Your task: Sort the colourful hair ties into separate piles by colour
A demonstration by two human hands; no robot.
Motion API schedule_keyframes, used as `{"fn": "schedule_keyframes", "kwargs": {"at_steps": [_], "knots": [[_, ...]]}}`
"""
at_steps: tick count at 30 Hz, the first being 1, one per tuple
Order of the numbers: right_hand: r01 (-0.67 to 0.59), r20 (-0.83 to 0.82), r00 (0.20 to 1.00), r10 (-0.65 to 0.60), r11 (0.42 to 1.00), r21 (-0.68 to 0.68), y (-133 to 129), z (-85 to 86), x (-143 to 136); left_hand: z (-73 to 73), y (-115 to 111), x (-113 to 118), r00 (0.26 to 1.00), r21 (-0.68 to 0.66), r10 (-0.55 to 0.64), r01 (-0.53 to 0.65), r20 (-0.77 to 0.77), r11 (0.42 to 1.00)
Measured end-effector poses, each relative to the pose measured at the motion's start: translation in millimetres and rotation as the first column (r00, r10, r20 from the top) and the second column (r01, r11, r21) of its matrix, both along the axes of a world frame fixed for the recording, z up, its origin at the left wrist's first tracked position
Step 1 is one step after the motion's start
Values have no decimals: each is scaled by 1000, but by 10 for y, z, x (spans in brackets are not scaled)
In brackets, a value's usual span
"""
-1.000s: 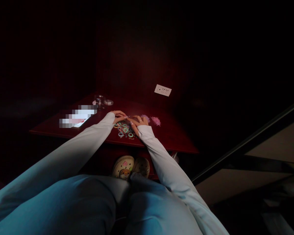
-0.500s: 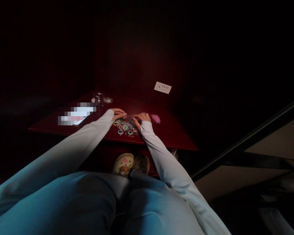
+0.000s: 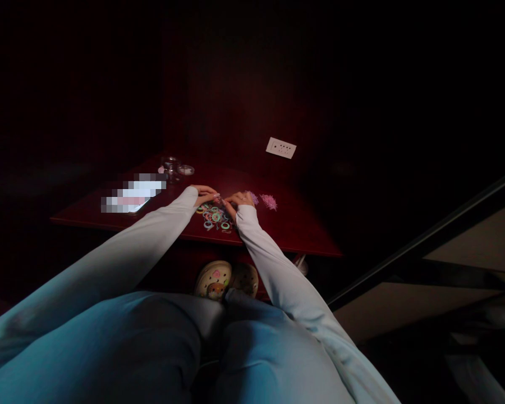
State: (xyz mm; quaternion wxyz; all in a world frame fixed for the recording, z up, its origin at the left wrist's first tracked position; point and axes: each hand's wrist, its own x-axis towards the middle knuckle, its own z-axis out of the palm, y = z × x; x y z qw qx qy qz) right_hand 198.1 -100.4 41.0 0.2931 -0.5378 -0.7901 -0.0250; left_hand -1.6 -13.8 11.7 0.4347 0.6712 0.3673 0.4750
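Over a pile of small coloured rings, which look like hair ties, my two hands meet fingertip to fingertip. My left hand is closed in a pinch at the pile's far edge. Facing it from the right, my right hand also pinches, its wrist beside the pile. Something small and dark lies between the fingertips, too tiny to name. Just beyond my right hand is a small purple heap, partly hidden by the fingers. A spiky pink heap lies to its right.
A phone-like device with a lit, blurred-out screen lies at the left of the dark red table. Behind it stand a clear jar and a round clear lid. A white socket plate is on the wall.
My right hand has moved left, so the gap between the fingertips has closed. More of the purple heap now shows beside it. My left hand stays nearly in place.
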Motion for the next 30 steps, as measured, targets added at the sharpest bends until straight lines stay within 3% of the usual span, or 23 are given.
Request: {"fn": "schedule_keyframes", "kwargs": {"at_steps": [6,21,30], "knots": [[-31,-32,999,32,999,39,19,-24,26,-1,-21,26,1000,-1,15,-15,20,1000],[-47,-83,995,58,990,130,69,-49,57,87,-142,81,991,-22,-137,137,7,990],[9,-45,999,-4,993,121,97,-63,50,94,-176,82,984,-54,-181,181,4,982]]}}
